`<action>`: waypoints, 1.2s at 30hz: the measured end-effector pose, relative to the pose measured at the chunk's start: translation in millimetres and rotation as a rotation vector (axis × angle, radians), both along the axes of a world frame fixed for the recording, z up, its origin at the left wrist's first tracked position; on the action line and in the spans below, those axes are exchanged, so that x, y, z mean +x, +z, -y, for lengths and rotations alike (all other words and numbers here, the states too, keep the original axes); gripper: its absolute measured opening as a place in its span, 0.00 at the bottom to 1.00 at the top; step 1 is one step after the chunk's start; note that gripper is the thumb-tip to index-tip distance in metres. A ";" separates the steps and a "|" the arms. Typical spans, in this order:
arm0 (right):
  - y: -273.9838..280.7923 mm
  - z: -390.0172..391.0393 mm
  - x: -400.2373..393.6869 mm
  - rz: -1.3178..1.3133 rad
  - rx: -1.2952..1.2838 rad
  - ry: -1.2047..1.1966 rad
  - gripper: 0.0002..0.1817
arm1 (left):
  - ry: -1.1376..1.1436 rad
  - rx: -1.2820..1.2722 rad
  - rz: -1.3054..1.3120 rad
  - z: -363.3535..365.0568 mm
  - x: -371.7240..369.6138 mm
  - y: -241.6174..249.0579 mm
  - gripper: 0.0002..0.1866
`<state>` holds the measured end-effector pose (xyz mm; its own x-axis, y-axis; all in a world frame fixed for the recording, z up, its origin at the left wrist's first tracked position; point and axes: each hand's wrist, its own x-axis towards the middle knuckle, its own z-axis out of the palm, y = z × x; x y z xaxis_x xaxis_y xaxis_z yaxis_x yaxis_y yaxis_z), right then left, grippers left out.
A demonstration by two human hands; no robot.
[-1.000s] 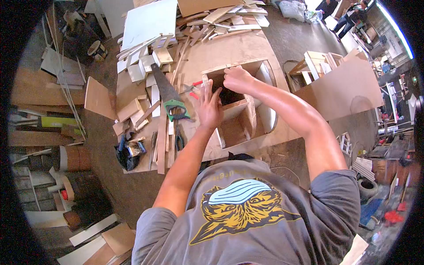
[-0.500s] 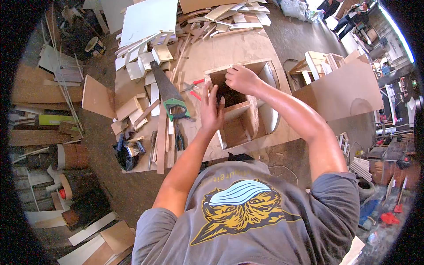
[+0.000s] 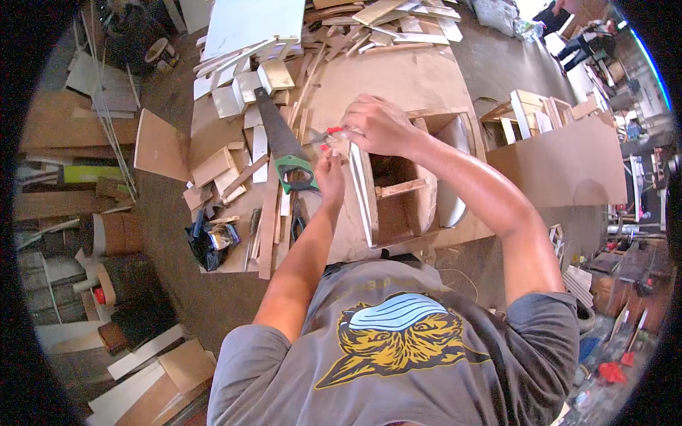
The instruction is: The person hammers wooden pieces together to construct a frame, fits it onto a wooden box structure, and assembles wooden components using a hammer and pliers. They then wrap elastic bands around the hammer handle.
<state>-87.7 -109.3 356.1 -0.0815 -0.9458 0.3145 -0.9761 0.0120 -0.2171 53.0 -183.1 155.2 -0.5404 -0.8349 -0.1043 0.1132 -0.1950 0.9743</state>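
A wooden box (image 3: 398,190) with a divider across its opening lies on the worktable. Beyond its left side, my right hand (image 3: 376,126) has its fingers drawn together in a pinch. My left hand (image 3: 329,176) is closed just below it, fingertips up, at the box's left edge. Whatever either hand holds is too small or hidden to make out. Red-handled pliers (image 3: 332,130) lie right by the fingertips, partly covered. Left of my left hand is a handsaw (image 3: 278,131) with a green handle. Dark-handled pliers (image 3: 298,224) lie nearer me.
Wood offcuts (image 3: 220,170) and a white panel (image 3: 250,27) cover the table's left and far parts. A black bag (image 3: 206,245) sits at the near left corner. A brown board (image 3: 561,169) leans at the right. A person (image 3: 590,44) is in the far background.
Both hands have left the box's opening and come together beyond its left side. The left hand's fingers have curled closed. The box now looks turned slightly, and the view has shifted.
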 end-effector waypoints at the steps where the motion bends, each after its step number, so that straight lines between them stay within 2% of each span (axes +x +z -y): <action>1: -1.2 11.9 1.2 -0.013 0.071 0.008 0.09 | -0.004 0.014 0.054 6.6 -3.6 -9.3 0.15; 4: -16.1 49.2 1.4 0.008 0.295 -0.009 0.09 | -0.004 0.013 0.236 26.7 -10.9 -48.9 0.16; 7: -30.6 82.7 -2.6 -0.076 0.481 -0.008 0.10 | 0.016 -0.031 0.405 47.0 -30.9 -135.7 0.18; 10: -35.5 105.3 -6.0 -0.095 0.584 0.012 0.11 | -0.122 -0.188 0.704 58.0 -44.0 -163.0 0.23; 12: -36.6 113.9 -7.8 -0.080 0.622 0.030 0.11 | -0.106 -0.197 0.775 57.5 -52.9 -177.1 0.27; 16: -37.5 123.3 -16.9 -0.044 0.687 0.057 0.12 | -0.093 -0.078 0.991 59.8 -65.2 -156.1 0.32; 19: -36.8 122.3 -26.7 -0.044 0.697 0.060 0.14 | -0.108 -0.092 1.075 65.2 -69.9 -123.7 0.30; 25: -36.5 110.6 -44.2 -0.012 0.634 -0.030 0.16 | -0.149 -0.153 0.962 74.3 -66.1 -142.9 0.18; 28: -36.5 105.9 -54.0 -0.005 0.599 -0.081 0.16 | -0.162 -0.106 0.876 76.4 -68.6 -139.1 0.16; 31: -16.3 100.0 -54.0 -0.010 0.608 -0.175 0.19 | -0.123 -0.118 0.764 82.2 -74.7 -167.5 0.16; 34: -5.3 91.3 -55.8 0.053 0.503 -0.263 0.23 | 0.018 -0.092 0.454 84.2 -73.7 -93.8 0.18; 36: -10.5 86.9 -58.7 0.116 0.333 -0.295 0.24 | 0.010 -0.156 0.365 96.7 -76.5 -66.3 0.18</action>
<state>-146.4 -196.2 345.6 -0.3794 -0.9247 -0.0300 -0.8899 0.3736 -0.2616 -23.5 -279.7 88.9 -0.4826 -0.8611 -0.1598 -0.2448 -0.0426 0.9686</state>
